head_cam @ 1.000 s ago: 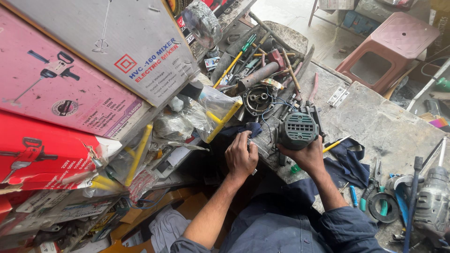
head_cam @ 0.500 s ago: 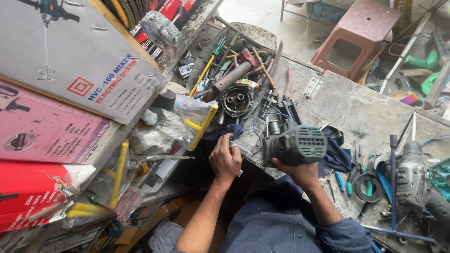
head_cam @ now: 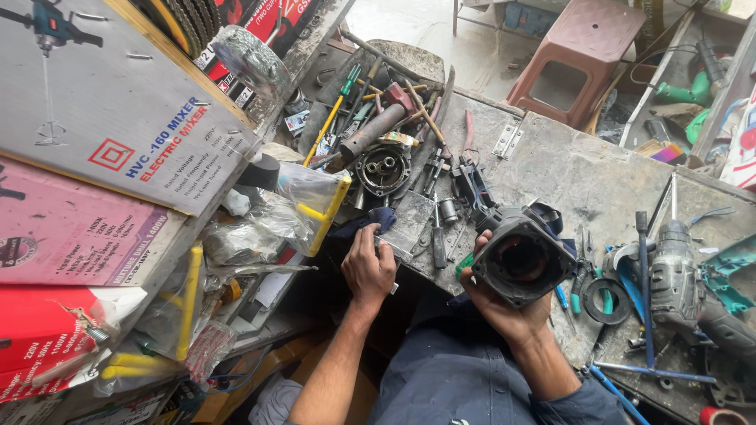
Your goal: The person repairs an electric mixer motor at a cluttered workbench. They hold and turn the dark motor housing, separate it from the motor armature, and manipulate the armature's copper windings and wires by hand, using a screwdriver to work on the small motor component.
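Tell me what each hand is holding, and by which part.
The right hand grips the dark round power-tool motor housing from below, by its body. The left hand rests on a flat grey metal plate, at its near edge.

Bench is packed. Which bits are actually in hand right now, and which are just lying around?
In hand:
- motor housing, held by right hand
- metal plate at the bench edge, under left hand
- blue rag beside that hand

Lying about:
- screwdrivers
- round gear case
- pliers
- drill
- stool
- boxes

Bare bench (head_cam: 598, 177) right; tools (head_cam: 394, 130) crowd left
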